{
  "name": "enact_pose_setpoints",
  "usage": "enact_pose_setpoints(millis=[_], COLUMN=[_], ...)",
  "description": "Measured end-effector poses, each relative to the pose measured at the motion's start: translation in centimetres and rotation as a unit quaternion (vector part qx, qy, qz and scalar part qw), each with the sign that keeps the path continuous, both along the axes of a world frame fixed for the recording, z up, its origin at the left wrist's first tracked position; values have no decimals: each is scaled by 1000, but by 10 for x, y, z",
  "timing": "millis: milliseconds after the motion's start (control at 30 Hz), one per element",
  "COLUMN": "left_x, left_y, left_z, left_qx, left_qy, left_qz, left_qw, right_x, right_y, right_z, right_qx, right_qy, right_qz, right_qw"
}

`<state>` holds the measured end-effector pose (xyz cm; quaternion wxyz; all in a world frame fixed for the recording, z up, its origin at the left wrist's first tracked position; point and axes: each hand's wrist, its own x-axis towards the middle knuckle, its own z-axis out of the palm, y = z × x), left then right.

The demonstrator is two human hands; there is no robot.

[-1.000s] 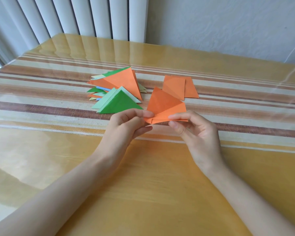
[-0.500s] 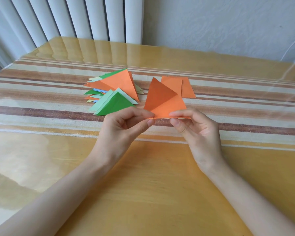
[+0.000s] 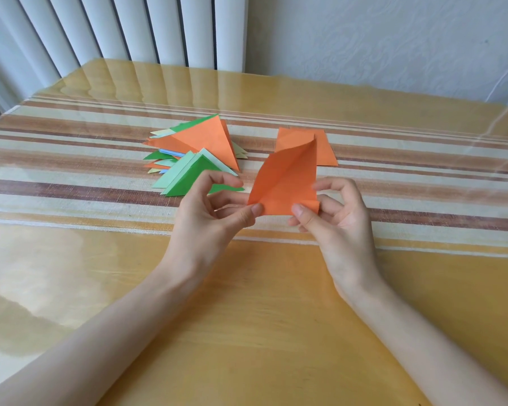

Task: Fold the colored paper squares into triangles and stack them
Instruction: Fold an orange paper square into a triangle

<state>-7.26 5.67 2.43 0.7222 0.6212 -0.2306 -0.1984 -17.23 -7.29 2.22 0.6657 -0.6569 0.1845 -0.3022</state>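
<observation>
Orange paper [image 3: 288,180], lower edge partly hidden, pinched by left hand [image 3: 206,218] and right hand [image 3: 338,227].

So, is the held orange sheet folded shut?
No, partly open: orange sheet shows one crease; left hand, right hand pinch its bottom.

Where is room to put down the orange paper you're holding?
Bare table lies near you, between your forearms, and right of the orange squares. The strip between squares and triangle pile is narrow. It is crowded around the pile and under the left hand and right hand gripping the orange paper.
</observation>
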Motion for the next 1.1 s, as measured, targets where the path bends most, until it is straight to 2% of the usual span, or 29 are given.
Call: enact_pose_setpoints(millis=[133, 300, 400, 500, 800, 1033, 1100], left_x=[2, 6, 4, 3, 7, 10, 9], left_y=[-1, -1, 0, -1, 0, 0, 1], left_z=[-4, -6, -6, -4, -8, -7, -7], left_qx=[33, 54, 68, 47, 37, 73, 83], left_qy=[9, 1, 9, 56, 110, 52, 37], left_qz=[13, -42, -59, -60, -54, -12, -19], left_qw=[999, 998, 996, 996, 992, 996, 996], right_x=[0, -2, -4, -5, -5, -4, -3], right_y=[0, -5, -7, -7, -7, -9, -9], right_z=[2, 6, 9, 9, 10, 7, 7], right_qx=[22, 132, 158, 154, 129, 88, 46], right_qy=[34, 54, 64, 72, 74, 85, 99], right_qz=[-12, 1, 2, 0, 44, 84, 88], right_qw=[999, 990, 985, 985, 988, 989, 990])
